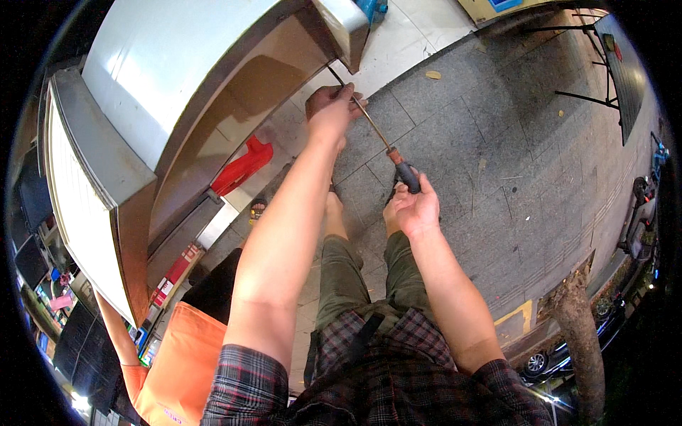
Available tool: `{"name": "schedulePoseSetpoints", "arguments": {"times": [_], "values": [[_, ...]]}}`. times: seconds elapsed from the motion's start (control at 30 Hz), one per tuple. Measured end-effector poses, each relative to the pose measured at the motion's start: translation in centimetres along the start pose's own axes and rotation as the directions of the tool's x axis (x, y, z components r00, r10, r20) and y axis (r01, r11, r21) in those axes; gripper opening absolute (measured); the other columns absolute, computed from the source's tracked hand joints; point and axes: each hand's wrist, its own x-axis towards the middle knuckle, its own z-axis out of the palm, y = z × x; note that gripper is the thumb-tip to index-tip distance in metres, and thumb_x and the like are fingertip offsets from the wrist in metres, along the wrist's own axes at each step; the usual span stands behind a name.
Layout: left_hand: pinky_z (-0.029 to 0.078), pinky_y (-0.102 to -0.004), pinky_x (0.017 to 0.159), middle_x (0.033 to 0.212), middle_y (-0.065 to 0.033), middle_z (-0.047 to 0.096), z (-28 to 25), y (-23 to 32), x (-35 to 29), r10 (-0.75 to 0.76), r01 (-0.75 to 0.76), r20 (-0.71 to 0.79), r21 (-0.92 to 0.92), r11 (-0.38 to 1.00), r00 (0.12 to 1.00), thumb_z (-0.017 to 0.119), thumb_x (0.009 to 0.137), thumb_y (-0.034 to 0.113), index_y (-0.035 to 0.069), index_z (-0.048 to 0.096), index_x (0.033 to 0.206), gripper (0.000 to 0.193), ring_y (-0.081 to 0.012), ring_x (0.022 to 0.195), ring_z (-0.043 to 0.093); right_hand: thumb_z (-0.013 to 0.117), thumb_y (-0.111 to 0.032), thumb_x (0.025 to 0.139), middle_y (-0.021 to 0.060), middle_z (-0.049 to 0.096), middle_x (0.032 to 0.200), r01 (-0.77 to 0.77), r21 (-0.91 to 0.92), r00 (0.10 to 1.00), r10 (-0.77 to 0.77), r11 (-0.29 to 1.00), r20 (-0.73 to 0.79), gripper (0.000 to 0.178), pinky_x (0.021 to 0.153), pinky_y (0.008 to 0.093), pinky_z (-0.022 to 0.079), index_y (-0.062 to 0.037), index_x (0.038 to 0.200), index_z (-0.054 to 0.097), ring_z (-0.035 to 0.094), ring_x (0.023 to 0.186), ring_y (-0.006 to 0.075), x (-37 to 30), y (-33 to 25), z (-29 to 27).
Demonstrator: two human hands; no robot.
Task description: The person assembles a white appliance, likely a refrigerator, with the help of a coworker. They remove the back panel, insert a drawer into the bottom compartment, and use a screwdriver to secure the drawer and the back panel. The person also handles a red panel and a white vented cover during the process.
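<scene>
A long screwdriver with a dark and reddish-brown handle slants from the middle of the view up toward the left. My right hand, palm turned up, has its fingers curled at the handle's end. Farther up, my left hand is closed around the thin metal shaft. Beyond those fingers the dark tip end reaches the lower edge of a large box-like counter with a pale, shiny top and brownish side. Whether the tip sits in a screw is too small to tell.
Close on my left is a person in an orange shirt, one arm on the counter. A red plastic piece lies under the counter. To the right are a folding table, a tree trunk and grey paving.
</scene>
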Motion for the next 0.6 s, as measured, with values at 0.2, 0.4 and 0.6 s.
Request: {"name": "schedulePoseSetpoints", "arguments": {"times": [0.2,0.4,0.6], "values": [[0.060,-0.0354,0.081,0.112,-0.0129,0.071,-0.9,-1.1,1.2,0.108,-0.118,-0.049,-0.374,0.920,0.993,0.067,0.100,0.012,0.001,0.061,0.125,0.028,-0.0248,0.097,0.072,0.059,-0.024,0.103,0.0063,0.065,0.101,0.002,0.036,0.999,-0.001,0.999,-0.037,0.022,0.073,0.0311,0.053,-0.0066,0.116,0.061,0.063,0.084,0.0216,-0.6,0.1,1.4],[0.062,-0.0443,0.090,0.122,-0.0141,0.066,-0.5,0.1,3.1,0.014,-0.033,-0.041,-0.532,0.846,0.999,0.049,0.108,0.011,0.005,0.056,0.130,0.023,-0.0319,0.105,0.069,0.061,-0.022,0.103,0.0081,0.066,0.104,0.035,0.007,0.999,-0.035,0.999,-0.036,0.021,0.073,0.0327,0.054,-0.0056,0.116,0.061,0.063,0.085,0.0226,-0.4,0.5,0.9],[0.060,-0.0417,0.091,0.118,-0.0149,0.066,0.2,0.5,2.4,0.031,-0.070,-0.088,-0.482,0.873,0.996,0.055,0.106,0.012,0.002,0.056,0.127,0.024,-0.0318,0.106,0.068,0.062,-0.022,0.103,0.0082,0.063,0.100,0.011,-0.003,1.000,-0.011,1.000,0.013,0.021,0.067,0.0318,0.052,-0.0053,0.116,0.060,0.061,0.081,0.0218,-0.9,-0.2,0.0]]}}
